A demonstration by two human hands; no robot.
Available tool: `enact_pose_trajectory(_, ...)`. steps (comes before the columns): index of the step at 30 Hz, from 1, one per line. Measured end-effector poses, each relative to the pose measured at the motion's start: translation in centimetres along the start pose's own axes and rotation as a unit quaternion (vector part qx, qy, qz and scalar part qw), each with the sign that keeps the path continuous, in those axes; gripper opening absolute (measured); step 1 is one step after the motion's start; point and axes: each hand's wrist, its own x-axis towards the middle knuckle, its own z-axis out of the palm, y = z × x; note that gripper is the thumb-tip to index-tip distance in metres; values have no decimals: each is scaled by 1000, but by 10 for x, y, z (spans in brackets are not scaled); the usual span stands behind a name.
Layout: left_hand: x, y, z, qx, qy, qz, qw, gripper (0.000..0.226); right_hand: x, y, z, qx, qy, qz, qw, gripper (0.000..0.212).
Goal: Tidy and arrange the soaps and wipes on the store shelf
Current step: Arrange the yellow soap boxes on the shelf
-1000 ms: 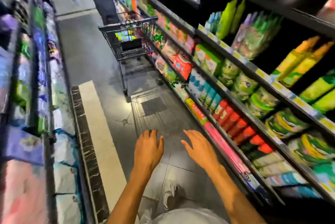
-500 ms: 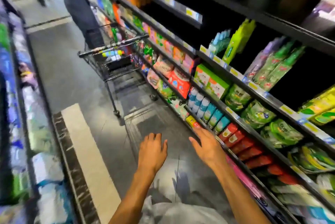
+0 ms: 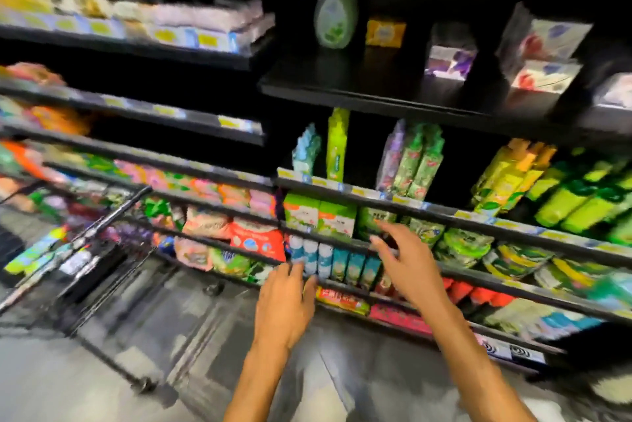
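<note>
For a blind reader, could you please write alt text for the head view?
Two bare hands, left hand and right hand, reach open toward small blue packs on a store shelf; a shopping cart stands left.

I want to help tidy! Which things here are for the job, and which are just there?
For the job: blue-white packs, teal packs, green boxes, left hand, right hand.

Just there: shopping cart, green bottle, yellow box.

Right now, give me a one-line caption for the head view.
Both bare hands, left and right, reach empty toward blue-capped bottles on a lower store shelf, shopping cart alongside.
</note>
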Motion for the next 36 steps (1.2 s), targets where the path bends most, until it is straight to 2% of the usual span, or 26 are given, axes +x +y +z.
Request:
enact_pose_trajectory(3, 56, 7, -14, -28, 20, 67, 997, 50, 41, -3, -25, -31, 87, -7, 996, 34)
enact_pose_trajectory(7, 141, 28, -46, -16, 49, 168, 984, 55, 105, -9, -62, -69, 219, -87, 969, 31)
enact_pose_trajectory(10, 199, 50, -75, 12, 93, 240, 966, 48, 153, -4, -83, -125, 255, -139, 949, 35)
enact_pose_trajectory(13, 258, 73, -97, 35, 128, 277, 952, 50, 194, -4, -103, -169, 206, -119, 956, 44)
enact_pose_trajectory(15, 290, 83, -103, 46, 117, 285, 950, 53, 211, -5, -116, -202, 151, -86, 964, 52)
enact_pose_trajectory(21, 348, 94, -98, 76, 8, 308, 948, 65, 237, 8, -140, -245, 45, -52, 967, 72)
enact_pose_trajectory(25, 361, 99, -108, 94, -30, 332, 938, 59, 245, 13, -151, -244, -9, -43, 969, 80)
enact_pose_trajectory(28, 379, 105, -129, 87, -88, 300, 946, 67, 246, 13, -150, -255, -14, -45, 966, 83)
enact_pose_trajectory(30, 399, 115, -137, 57, -88, 275, 956, 73, 245, 14, -149, -261, -20, -46, 964, 82)
enact_pose_trajectory(33, 450, 130, -130, 5, -55, 237, 970, 57, 241, 12, -152, -252, -21, -39, 967, 79)
enact_pose_trajectory(36, 495, 148, -113, -46, -58, 162, 984, 53, 241, 12, -152, -244, -16, -36, 969, 77)
